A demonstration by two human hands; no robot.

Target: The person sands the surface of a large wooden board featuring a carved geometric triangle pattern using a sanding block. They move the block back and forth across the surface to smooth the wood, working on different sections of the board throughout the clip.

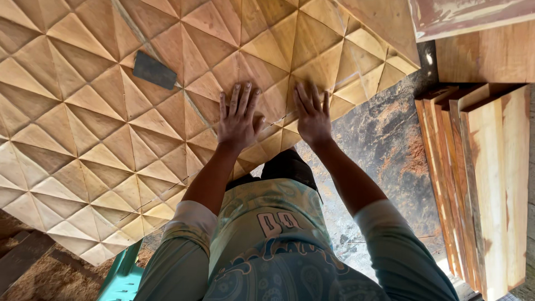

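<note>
Big carved wooden panel (111, 139) here, bare light-tan wood cut into a grid of raised pyramid facets, each square split into four triangles, so the surface is all sharp ridges and shallow valleys. It fills most of the upper left of the view, and its long axis runs diagonally from the lower left corner up toward the upper right. The near edge looks jagged where the facets end.

Both hands lie flat on it near that edge, palms down. The left hand (238, 124) has its fingers spread open and gripping nothing; the right hand (313, 118) is the same, fingers straight and just beside the left.

A small dark flat rectangular piece (154, 70) lies on the panel up-left of the hands. Off to the right, smooth sawn planks (490, 184) stand stacked on edge above a dusty, mottled floor (384, 145).
</note>
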